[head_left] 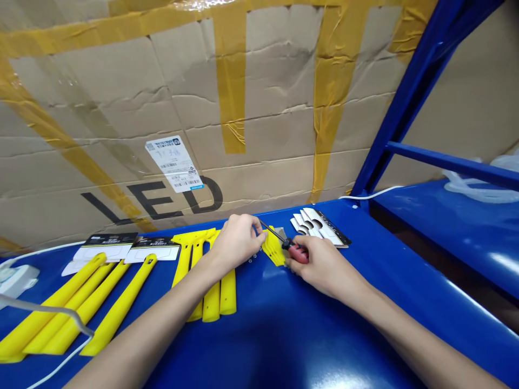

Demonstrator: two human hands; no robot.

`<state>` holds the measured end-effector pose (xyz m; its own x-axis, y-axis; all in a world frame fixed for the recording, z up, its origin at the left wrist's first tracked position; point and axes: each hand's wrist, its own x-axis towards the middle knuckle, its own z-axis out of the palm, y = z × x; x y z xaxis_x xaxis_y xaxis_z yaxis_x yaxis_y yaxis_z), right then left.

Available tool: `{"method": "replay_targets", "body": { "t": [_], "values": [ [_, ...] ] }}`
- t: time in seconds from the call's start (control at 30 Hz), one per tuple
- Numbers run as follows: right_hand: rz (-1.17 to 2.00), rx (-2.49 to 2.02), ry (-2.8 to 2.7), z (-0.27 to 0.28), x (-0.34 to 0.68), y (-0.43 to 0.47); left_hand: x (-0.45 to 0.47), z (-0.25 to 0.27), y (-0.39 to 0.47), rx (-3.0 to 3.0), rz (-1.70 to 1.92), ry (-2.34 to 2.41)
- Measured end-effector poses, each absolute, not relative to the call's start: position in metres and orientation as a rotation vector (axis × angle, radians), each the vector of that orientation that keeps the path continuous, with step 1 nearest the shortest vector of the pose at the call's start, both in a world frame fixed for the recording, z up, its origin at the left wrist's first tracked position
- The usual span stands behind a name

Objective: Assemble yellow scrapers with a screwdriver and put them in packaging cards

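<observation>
A screwdriver (298, 251) with a red and black handle is gripped in my right hand (324, 265). Its thin shaft points up and left toward the fingertips of my left hand (240, 241). Those fingers are pinched together at the shaft's tip, and whatever they hold is too small to make out. Just under the shaft lie several small flat yellow pieces (274, 249). Small metal bits (250, 260), perhaps screws or nuts, are scattered beside my left fingers. Several yellow plastic handles (211, 302) lie side by side, partly hidden behind my left forearm.
Longer yellow handles with black and white cards (117, 302) lie at left. Cards with round cutouts (320, 227) are stacked right of my hands. A taped cardboard box (275, 108) walls off the back. A blue frame post (401, 108) rises at right; a white cable (57, 310) crosses the left.
</observation>
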<state>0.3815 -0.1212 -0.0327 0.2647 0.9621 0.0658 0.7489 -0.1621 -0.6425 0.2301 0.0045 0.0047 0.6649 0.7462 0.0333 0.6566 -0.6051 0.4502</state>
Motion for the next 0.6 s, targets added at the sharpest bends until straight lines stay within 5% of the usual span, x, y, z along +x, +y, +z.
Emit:
{"method": "replay_targets", "body": {
  "t": [0.6],
  "values": [
    [0.396,-2.062,-1.754,-0.034,0.385,-0.12,0.155,0.01,-0.01,2.996,0.187,0.979]
  ]
}}
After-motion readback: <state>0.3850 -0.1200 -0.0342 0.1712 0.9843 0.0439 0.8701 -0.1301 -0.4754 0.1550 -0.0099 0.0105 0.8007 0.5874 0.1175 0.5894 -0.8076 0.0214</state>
